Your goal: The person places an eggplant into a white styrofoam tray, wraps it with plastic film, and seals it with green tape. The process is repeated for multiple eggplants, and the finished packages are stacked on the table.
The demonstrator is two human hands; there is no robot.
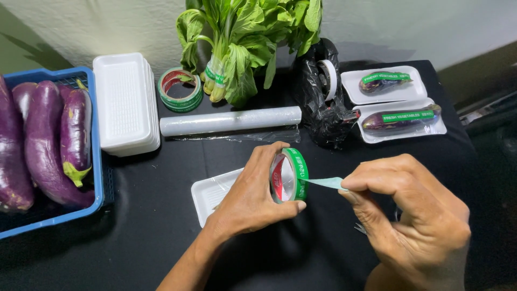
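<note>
My left hand point(249, 196) grips a roll of green printed tape point(291, 175) upright above a white foam tray point(211, 193) on the black table. My right hand point(409, 213) pinches the loose end of the tape point(326, 183) and holds it stretched a short way to the right of the roll. Most of the tray is hidden under my left hand.
A blue basket point(98, 161) of purple eggplants point(43, 140) sits at the left beside a stack of white foam trays point(125, 102). Behind lie a second tape roll point(179, 90), a cling film roll point(231, 120), leafy greens point(242, 37), a black bag point(323, 108) and two wrapped eggplant trays point(401, 118).
</note>
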